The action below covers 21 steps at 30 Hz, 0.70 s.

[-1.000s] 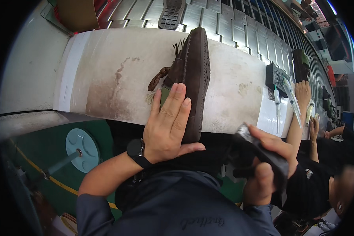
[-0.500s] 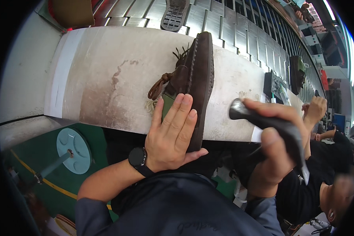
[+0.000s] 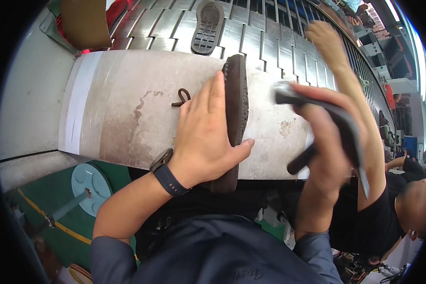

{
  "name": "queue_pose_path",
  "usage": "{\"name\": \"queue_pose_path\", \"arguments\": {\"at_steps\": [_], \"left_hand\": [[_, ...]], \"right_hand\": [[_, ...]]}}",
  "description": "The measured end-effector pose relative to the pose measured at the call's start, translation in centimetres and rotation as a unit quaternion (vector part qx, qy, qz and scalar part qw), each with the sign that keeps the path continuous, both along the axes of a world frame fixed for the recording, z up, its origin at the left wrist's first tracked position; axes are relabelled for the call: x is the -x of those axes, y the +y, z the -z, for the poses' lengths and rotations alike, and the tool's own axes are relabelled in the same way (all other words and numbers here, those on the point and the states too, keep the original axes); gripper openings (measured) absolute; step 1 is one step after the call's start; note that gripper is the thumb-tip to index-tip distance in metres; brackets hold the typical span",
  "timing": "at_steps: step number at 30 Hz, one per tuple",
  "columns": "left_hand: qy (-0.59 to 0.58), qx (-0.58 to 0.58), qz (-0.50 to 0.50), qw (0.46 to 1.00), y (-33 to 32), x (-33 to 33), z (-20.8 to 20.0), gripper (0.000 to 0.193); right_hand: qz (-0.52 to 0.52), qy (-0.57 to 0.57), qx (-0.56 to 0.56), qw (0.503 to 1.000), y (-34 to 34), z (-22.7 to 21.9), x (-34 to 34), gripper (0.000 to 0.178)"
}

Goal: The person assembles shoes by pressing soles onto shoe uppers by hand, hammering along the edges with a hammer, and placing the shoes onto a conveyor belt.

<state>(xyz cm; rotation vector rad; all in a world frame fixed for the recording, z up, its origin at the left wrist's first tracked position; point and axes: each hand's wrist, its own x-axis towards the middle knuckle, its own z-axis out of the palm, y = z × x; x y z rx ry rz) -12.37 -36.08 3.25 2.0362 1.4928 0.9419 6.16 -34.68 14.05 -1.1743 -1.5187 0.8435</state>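
Brown lace-up shoe point(image 3: 235, 106) on its side on the pale bench point(image 3: 113, 90), long axis near to far, toe far.
The left hand point(image 3: 203, 132) lies along its upper, fingers together, thumb apart; the right hand point(image 3: 330, 139), farther right, clenches a hammer point(image 3: 350, 130); lettering marks the dark shirt point(image 3: 208, 241).

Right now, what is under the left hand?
The left hand rests on a brown shoe. Both shoe ends and its right edge show past the hand; a lace loop sticks out leftward. The part beneath the palm is covered.
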Motion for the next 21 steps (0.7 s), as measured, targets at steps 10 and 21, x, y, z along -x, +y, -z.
{"name": "queue_pose_path", "arguments": {"at_steps": [10, 21], "left_hand": [[-0.118, 0.094, 0.028, 0.988, 2.3, 1.4, -1.6, 0.091], [0.196, -0.028, 0.053, 0.979, -7.4, 0.3, -5.0, 0.112]], "right_hand": [[-0.061, 0.109, 0.107, 0.986, 0.8, 7.0, 0.3, 0.031], [-0.083, 0.169, 0.183, 0.965, -11.5, 6.9, -3.8, 0.030]]}}
